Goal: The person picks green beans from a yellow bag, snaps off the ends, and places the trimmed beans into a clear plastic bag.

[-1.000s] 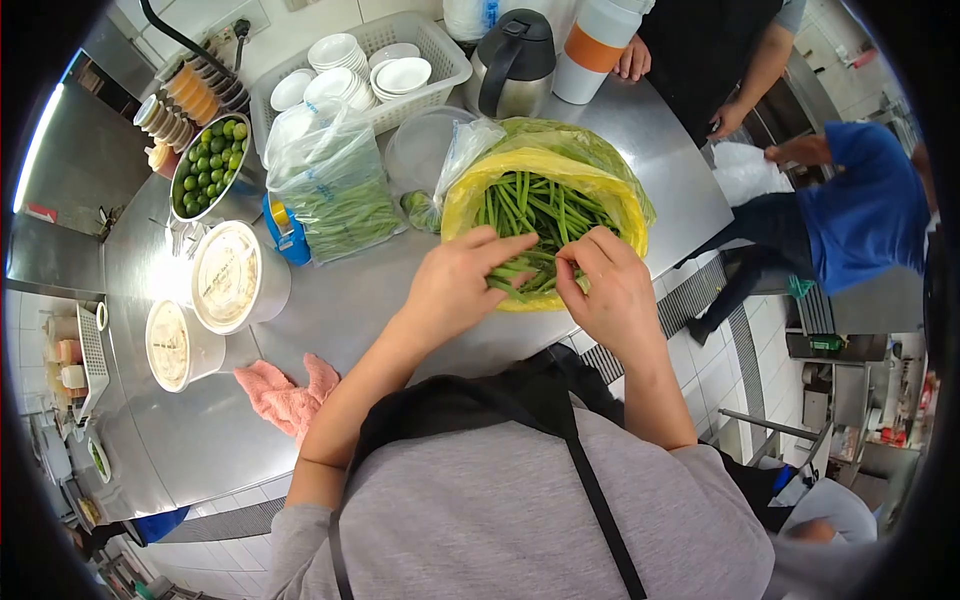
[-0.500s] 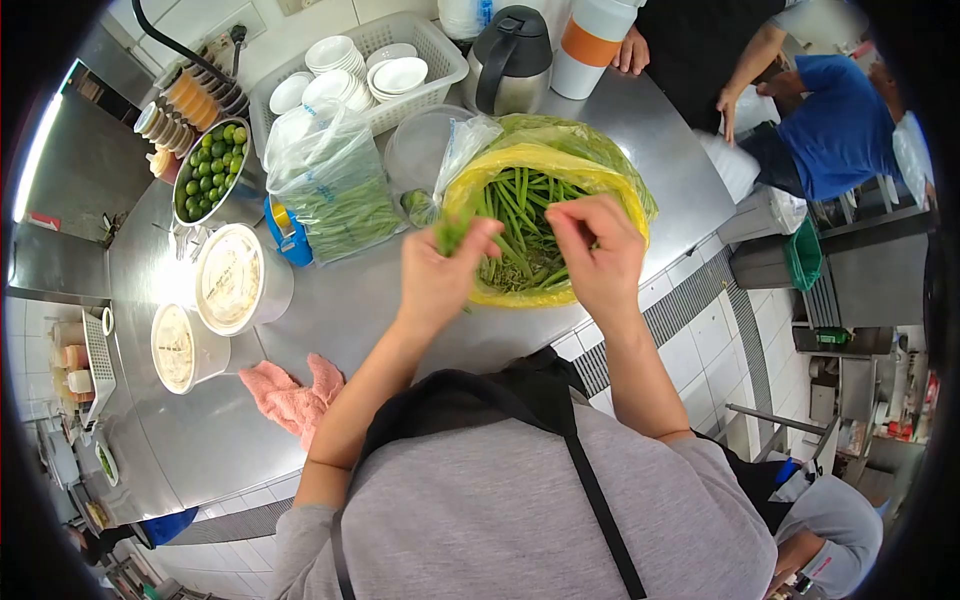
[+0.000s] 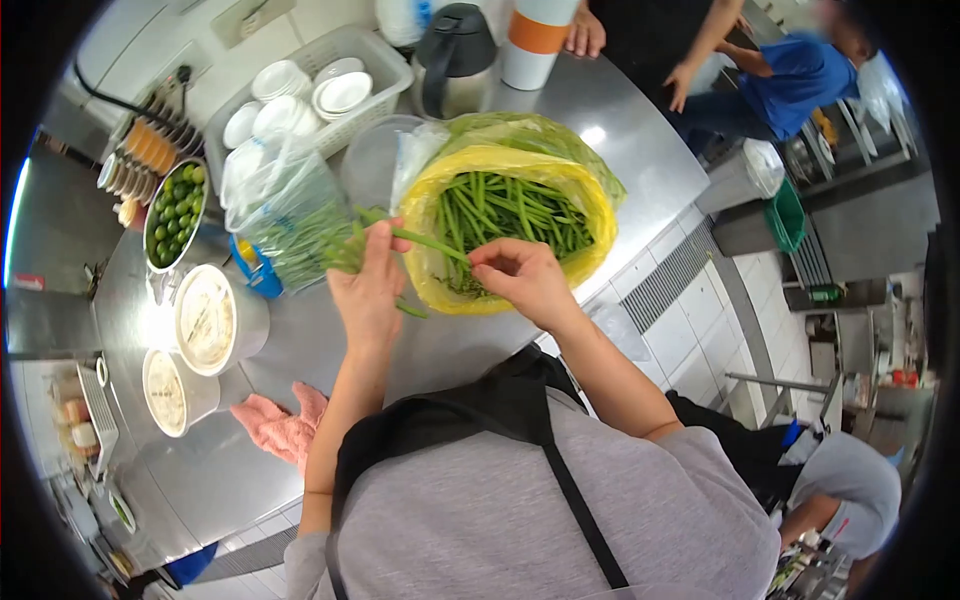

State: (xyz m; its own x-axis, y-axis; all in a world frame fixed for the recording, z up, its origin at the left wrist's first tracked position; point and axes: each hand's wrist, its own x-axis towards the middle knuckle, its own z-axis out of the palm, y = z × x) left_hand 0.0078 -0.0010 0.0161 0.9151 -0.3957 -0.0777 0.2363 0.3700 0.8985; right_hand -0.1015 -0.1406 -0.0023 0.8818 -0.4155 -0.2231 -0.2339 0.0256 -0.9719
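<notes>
My left hand (image 3: 362,290) is closed around several green beans (image 3: 345,250), at the left side of a yellow plastic bag (image 3: 603,228). One long bean (image 3: 432,243) stretches from it toward my right hand (image 3: 528,288), whose thumb and fingers pinch its far end over the bag's front rim. More green beans (image 3: 510,205) fill the wide-mouthed bag, with small trimmings near the front. Left of the bag stands a clear plastic bag (image 3: 290,205), with green beans showing through it.
Behind are a crate (image 3: 385,92) of white dishes, a thermal jug (image 3: 455,65) and a white-orange container (image 3: 532,45). Limes (image 3: 178,215), two white tubs (image 3: 205,318) and a pink cloth (image 3: 280,425) lie left. Other people stand at the right; one's hand (image 3: 585,35) rests on the counter.
The view has shifted a little. My right hand has moved left across the bag's front and now pinches the end of a bean; my left hand has moved left, still holding beans.
</notes>
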